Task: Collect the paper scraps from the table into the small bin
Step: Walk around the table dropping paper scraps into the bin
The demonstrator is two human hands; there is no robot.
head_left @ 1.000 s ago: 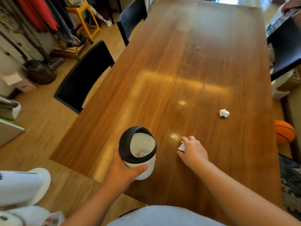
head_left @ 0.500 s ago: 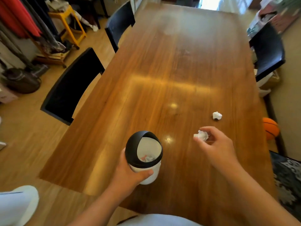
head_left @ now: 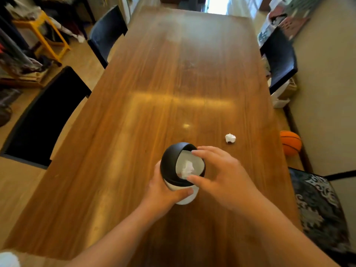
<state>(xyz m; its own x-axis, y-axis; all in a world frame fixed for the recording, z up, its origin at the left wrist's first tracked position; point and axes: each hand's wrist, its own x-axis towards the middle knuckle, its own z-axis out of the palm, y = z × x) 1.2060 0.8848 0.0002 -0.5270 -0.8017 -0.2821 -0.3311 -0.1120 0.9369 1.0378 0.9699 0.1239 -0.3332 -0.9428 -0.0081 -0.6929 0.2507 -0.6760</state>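
My left hand (head_left: 165, 193) grips the small white bin (head_left: 185, 197) with its black domed lid (head_left: 169, 160), held upright on the wooden table (head_left: 154, 93). A crumpled white paper scrap (head_left: 187, 168) lies in the lid's opening, just off my fingertips. My right hand (head_left: 221, 176) hovers over the opening with fingers spread apart and nothing between them. A second crumpled white scrap (head_left: 230, 138) lies on the table beyond the bin, to its right.
Black chairs stand along the left side (head_left: 44, 116) (head_left: 107, 33) and one on the right (head_left: 279, 58). An orange basketball (head_left: 290, 143) rests on the floor at the right, near a patterned rug (head_left: 317, 205). A yellow stool (head_left: 42, 33) stands far left.
My right hand picked a scrap off the table, carried it left to the bin and let it go into the opening. The view shifted; my left hand kept hold of the bin.
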